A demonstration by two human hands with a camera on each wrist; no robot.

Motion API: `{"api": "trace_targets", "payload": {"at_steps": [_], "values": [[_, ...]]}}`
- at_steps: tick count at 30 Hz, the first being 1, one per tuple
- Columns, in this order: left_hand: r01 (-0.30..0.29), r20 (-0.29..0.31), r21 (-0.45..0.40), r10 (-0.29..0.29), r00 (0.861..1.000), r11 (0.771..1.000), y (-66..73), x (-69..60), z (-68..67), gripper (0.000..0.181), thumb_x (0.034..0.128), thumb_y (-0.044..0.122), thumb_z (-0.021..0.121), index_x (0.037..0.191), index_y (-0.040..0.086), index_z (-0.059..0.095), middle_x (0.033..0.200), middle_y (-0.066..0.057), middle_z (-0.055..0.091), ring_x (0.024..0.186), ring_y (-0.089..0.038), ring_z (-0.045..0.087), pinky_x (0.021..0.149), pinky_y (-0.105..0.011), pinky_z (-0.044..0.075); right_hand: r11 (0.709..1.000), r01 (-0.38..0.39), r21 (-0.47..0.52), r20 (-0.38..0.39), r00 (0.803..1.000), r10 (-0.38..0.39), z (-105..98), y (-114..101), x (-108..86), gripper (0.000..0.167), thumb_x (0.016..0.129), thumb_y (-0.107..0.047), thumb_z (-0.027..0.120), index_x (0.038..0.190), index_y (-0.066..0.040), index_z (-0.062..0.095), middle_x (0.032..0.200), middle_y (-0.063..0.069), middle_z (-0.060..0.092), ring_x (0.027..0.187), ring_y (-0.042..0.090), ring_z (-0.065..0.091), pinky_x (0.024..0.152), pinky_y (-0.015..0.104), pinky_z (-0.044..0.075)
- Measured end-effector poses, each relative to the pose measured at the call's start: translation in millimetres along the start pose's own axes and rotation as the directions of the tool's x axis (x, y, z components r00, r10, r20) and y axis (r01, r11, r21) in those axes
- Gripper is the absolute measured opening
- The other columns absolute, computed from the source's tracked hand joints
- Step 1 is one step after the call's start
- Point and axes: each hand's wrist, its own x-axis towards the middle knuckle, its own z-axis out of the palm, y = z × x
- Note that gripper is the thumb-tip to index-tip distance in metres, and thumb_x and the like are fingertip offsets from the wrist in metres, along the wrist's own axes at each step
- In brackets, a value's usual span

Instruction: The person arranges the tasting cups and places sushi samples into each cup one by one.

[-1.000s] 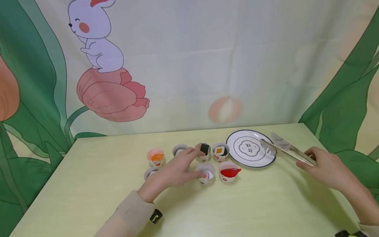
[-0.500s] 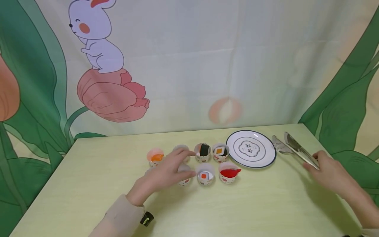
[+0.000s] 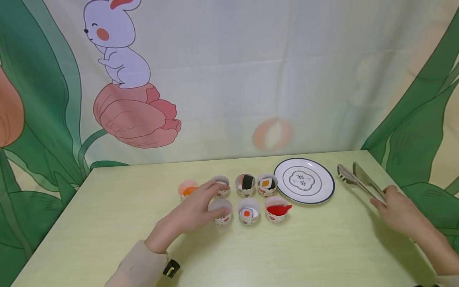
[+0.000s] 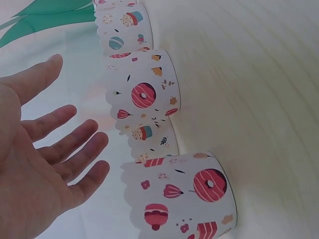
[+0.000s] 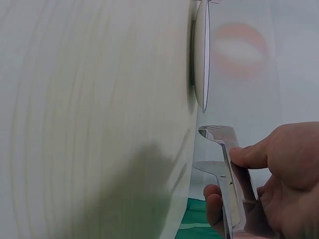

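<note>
My right hand [image 3: 401,209] grips a pair of metal serving tongs [image 3: 360,173], their ends spread apart and pointing to the back, right of the plate. In the right wrist view the thumb and fingers hold the tongs [image 5: 241,181] from both sides. My left hand [image 3: 191,211] hovers over the left part of a cluster of paper baking cups, fingers spread and holding nothing. It partly covers a front cup [image 3: 223,219] and the cup with an orange piece [image 3: 187,191]. In the left wrist view the fingers stand apart from the patterned cups [image 4: 143,82].
A white, blue-rimmed plate [image 3: 324,183] lies at the back right. Other cups hold sushi-like pieces: one black-wrapped [image 3: 247,182], one with a yellow centre [image 3: 266,183], one with an orange-red centre [image 3: 247,213], one red [image 3: 277,209]. A printed cloth [image 3: 222,79] hangs behind the table.
My left hand has moved left and back toward me, uncovering cups. My right hand has drawn the tongs right, away from above the plate, and their ends stand a little differently.
</note>
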Motion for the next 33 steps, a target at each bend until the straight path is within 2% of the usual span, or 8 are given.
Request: {"api": "trace_targets", "payload": {"at_steps": [9,18,23,33], "values": [[-0.005,-0.014,0.037,0.005,1.000,0.999,-2.6,-2.7,-0.3,0.052,0.0942,0.026,0.078,0.138,0.007,0.058,0.140,-0.006,0.056,0.125,-0.028,0.059,0.106,-0.046,0.045,0.999,0.036,-0.039,-0.027,0.999,-0.037,3,2,-2.3,0.030,0.106,-0.007,0.052,0.090,0.013,0.035,0.068,0.012,0.044,0.057,0.024,0.046,0.051,0.039,0.040],[-0.010,-0.038,0.033,0.011,0.999,0.999,-4.8,-6.4,-0.6,0.053,0.0936,0.025,0.078,0.137,0.004,0.058,0.136,-0.010,0.058,0.126,-0.031,0.057,0.106,-0.048,0.044,0.999,0.008,-0.043,0.008,1.000,-0.008,5,11,0.4,0.033,0.106,-0.007,0.051,0.092,0.019,0.034,0.072,0.021,0.046,0.061,0.031,0.049,0.054,0.045,0.043],[0.006,-0.035,0.038,-0.004,0.999,0.999,-6.1,-8.3,-0.7,0.055,0.0937,0.026,0.078,0.139,0.003,0.058,0.137,-0.010,0.058,0.127,-0.029,0.056,0.107,-0.049,0.043,0.999,-0.004,-0.050,0.013,1.000,0.005,5,13,2.8,0.034,0.105,-0.007,0.053,0.091,0.019,0.036,0.073,0.023,0.046,0.065,0.034,0.050,0.057,0.048,0.045],[0.026,-0.029,0.021,-0.025,0.999,0.999,-7.0,-12.7,-0.7,0.056,0.0940,0.027,0.078,0.140,0.003,0.057,0.138,-0.010,0.057,0.128,-0.030,0.055,0.108,-0.050,0.043,0.998,-0.042,-0.049,0.066,0.997,0.046,4,14,2.4,0.037,0.105,-0.014,0.053,0.088,0.014,0.037,0.074,0.019,0.044,0.063,0.030,0.048,0.054,0.041,0.043]]}}
